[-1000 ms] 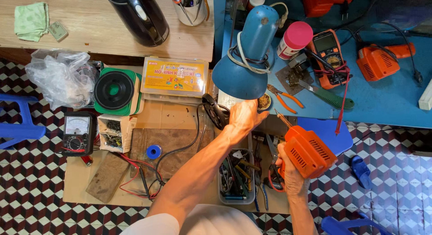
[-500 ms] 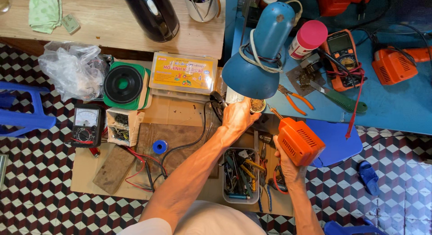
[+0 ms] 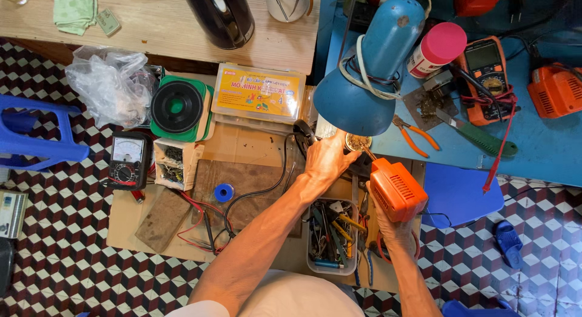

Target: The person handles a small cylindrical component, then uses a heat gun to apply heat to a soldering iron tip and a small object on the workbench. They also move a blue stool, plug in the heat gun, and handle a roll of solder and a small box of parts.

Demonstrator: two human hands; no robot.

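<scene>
The scene is evenly and fairly brightly lit, with colours strong and saturated. A warm glow falls beneath the blue lamp, lighting the left hand just under its shade. Shadows are soft and short. The black kettle carries a faint sheen. Focus is sharp across the middle; the checkered floor bends slightly toward the edges and corners.

A single head-worn camera looked almost straight down from above the person's own arms; it sat fairly near, the left hand and right hand mid-frame; the wooden bench edged the top left, the blue bench the top right; tiled floor filled the bottom.
</scene>
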